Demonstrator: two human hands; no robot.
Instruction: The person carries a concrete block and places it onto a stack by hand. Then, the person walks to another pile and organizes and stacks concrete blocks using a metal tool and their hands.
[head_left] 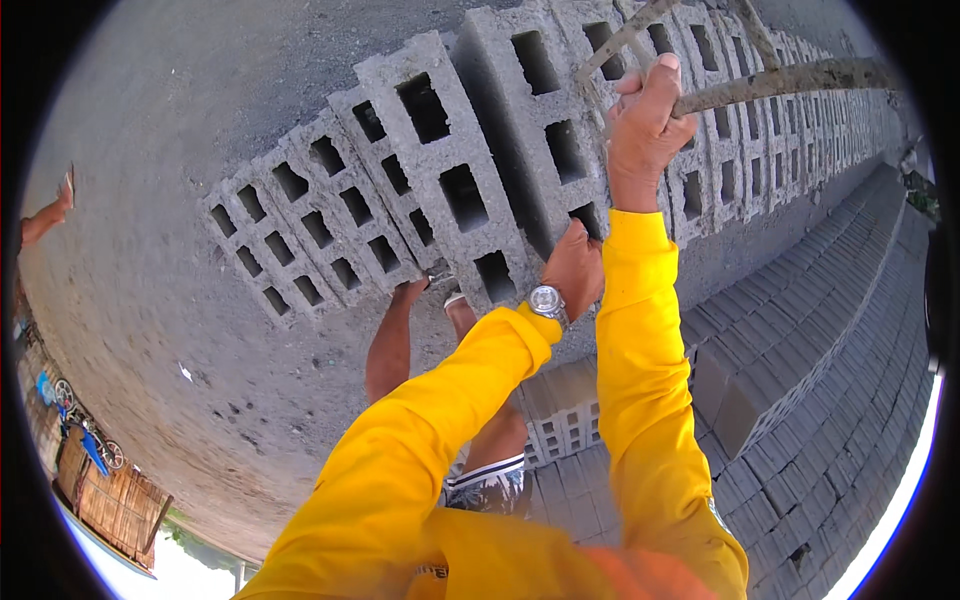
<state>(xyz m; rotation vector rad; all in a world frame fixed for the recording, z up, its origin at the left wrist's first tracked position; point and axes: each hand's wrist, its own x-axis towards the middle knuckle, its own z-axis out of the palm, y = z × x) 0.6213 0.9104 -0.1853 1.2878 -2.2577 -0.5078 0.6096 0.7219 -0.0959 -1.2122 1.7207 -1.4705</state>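
My left hand (574, 270), with a metal watch (546, 299) on the wrist, has its fingers curled over the near end of a grey concrete hollow block (500, 75). This block stands in a long row, tilted, with a dark gap beside the hollow block (440, 150) on its left. Farther off, my right hand (648, 125) is closed where the end of a rough wooden stick (780, 85) meets the fist, above the row. Its thumb points away from me. The fingertips of both hands are partly hidden.
More hollow blocks (300, 215) stand at the left, and the row continues to the far right. Stacked blocks (790, 360) fill the lower right. Bare legs (388, 345) show beside my left arm. Another person's foot (52, 215) is at the left edge; a bicycle (90, 440) stands beyond.
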